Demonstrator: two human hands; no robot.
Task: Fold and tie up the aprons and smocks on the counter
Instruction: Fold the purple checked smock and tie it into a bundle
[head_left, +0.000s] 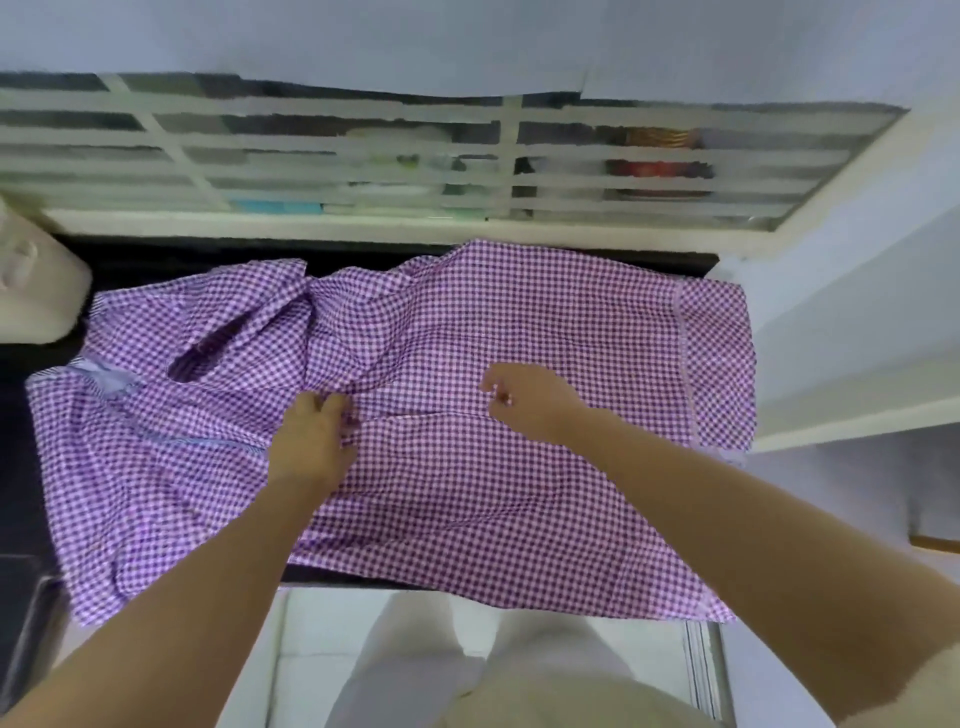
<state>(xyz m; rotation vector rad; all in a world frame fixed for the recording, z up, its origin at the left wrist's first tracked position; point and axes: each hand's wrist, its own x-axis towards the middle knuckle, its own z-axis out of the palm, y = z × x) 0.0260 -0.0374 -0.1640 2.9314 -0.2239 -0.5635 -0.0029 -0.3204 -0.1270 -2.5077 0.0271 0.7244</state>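
Smock (467, 322) spread on counter (156, 257); left hand (311, 441) fingers pinch fold; right hand (530, 400) fingers curled, grip unclear.

Dark worktop (156, 260) spans mid-frame. A purple checked smock (467, 322) lies spread over most of it, its lower edge overhanging the front. A cream container (36, 291) sits at far left.

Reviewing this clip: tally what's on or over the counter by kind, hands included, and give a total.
purple checked garment: 1
Hands, left hand and right hand: 2
off-white container at the left edge: 1
Total: 4
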